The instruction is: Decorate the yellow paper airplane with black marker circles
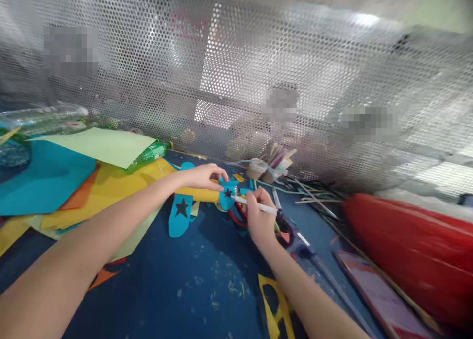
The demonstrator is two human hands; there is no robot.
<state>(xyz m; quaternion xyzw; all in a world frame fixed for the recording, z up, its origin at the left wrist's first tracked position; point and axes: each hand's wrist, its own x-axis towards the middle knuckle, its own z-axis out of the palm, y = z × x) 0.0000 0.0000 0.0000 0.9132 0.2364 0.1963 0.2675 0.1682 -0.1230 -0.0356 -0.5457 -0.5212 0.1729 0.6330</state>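
Note:
A craft model plane (pixel 201 194) with a yellow tube body lies on the blue table. Its blue paper wing (pixel 180 218) carries a black star, and a smaller blue tail piece (pixel 224 201) has another. My left hand (pixel 209 175) reaches over the body and is closed, thumb and fingers pinching the tail end. In my right hand (pixel 261 216) is a white pen (pixel 266 209), pointing left, its tip close to the star on the tail piece; whether it touches cannot be made out. Red-handled scissors (pixel 238 217) lie partly hidden beside my right hand.
Coloured paper sheets (pixel 74 193) and a green bottle (pixel 150 154) lie at left. A perforated metal screen (pixel 236 73) stands behind, with a cup of sticks (pixel 257 168) before it. At right are a dark blue corded tool (pixel 301 243), a phone (pixel 380 292) and a red bag (pixel 406 250).

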